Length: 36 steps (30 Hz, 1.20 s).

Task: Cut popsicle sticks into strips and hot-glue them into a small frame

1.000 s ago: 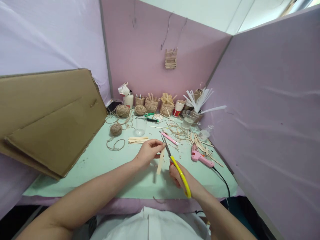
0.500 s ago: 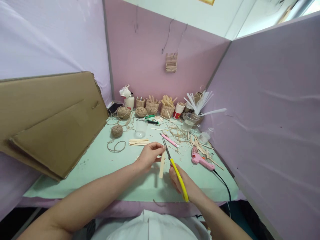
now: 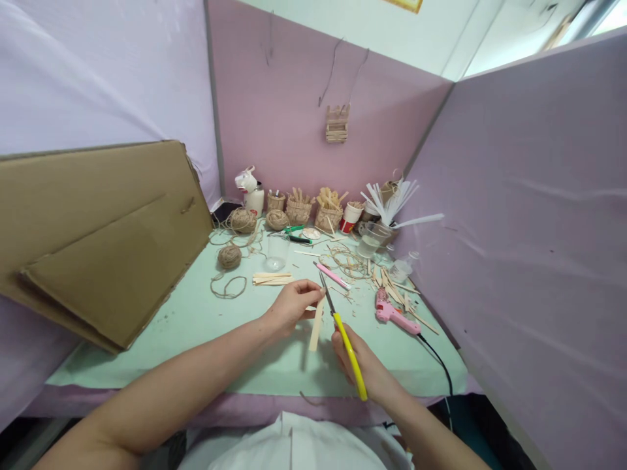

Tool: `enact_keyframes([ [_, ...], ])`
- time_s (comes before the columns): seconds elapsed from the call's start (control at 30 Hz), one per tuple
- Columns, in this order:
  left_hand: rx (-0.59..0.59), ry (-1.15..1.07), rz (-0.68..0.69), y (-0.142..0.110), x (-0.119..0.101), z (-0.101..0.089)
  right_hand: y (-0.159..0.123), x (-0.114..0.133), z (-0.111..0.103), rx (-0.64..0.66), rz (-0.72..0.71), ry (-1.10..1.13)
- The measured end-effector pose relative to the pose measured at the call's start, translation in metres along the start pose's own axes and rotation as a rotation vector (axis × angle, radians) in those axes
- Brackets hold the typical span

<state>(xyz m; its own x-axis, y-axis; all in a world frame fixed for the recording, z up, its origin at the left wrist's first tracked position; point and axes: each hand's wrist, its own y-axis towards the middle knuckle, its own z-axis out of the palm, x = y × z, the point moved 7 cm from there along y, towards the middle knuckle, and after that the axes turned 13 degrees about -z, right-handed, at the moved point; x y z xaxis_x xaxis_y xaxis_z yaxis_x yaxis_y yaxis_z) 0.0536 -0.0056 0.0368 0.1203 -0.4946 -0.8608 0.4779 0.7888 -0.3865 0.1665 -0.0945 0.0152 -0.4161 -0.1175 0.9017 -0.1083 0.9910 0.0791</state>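
Observation:
My left hand (image 3: 294, 304) is closed on a flat, pale wooden craft stick (image 3: 317, 328), pinching it near its upper end so that the rest hangs down over the table. In my right hand (image 3: 360, 359) is a pair of scissors (image 3: 348, 346) with yellow handles. Their blades point up and away from me and lie right beside the stick's top end, near my left fingertips. Whether the blades touch the wood I cannot tell. A small stack of similar sticks (image 3: 272, 279) lies beyond my left hand.
A pink glue gun (image 3: 398, 316) with a black cord lies at the right, near wood scraps (image 3: 389, 287). Past my hands are a pink pen-like cutter (image 3: 333, 275) and a clear cup (image 3: 277, 253). Twine balls (image 3: 228, 257) and cardboard (image 3: 112, 241) stand left.
The stick's lower end has swung slightly to the left. The scissors have shifted a little, their handles slightly lower and to the left. Both hands keep their hold.

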Motion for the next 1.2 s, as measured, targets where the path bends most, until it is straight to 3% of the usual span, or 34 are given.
enact_keyframes([
  [0.23,0.034,0.079,-0.025,0.002,-0.001,-0.001,-0.004,0.000,-0.002,0.070,0.013,-0.036],
  [0.47,0.023,0.100,-0.009,0.004,-0.003,-0.003,-0.004,0.002,-0.012,0.017,0.000,-0.004],
  [0.7,0.024,0.112,0.005,0.007,-0.002,-0.004,-0.006,0.002,-0.006,0.102,0.003,0.015],
  [0.93,0.027,0.129,0.014,0.009,0.000,-0.005,-0.005,0.002,-0.007,0.054,-0.015,0.022],
  [1.03,0.040,0.187,0.003,0.008,0.001,-0.002,0.004,-0.001,-0.015,-0.041,0.002,0.029],
  [1.2,0.142,0.415,-0.033,0.003,0.010,0.009,0.024,0.004,-0.040,-0.319,-0.056,-0.017],
])
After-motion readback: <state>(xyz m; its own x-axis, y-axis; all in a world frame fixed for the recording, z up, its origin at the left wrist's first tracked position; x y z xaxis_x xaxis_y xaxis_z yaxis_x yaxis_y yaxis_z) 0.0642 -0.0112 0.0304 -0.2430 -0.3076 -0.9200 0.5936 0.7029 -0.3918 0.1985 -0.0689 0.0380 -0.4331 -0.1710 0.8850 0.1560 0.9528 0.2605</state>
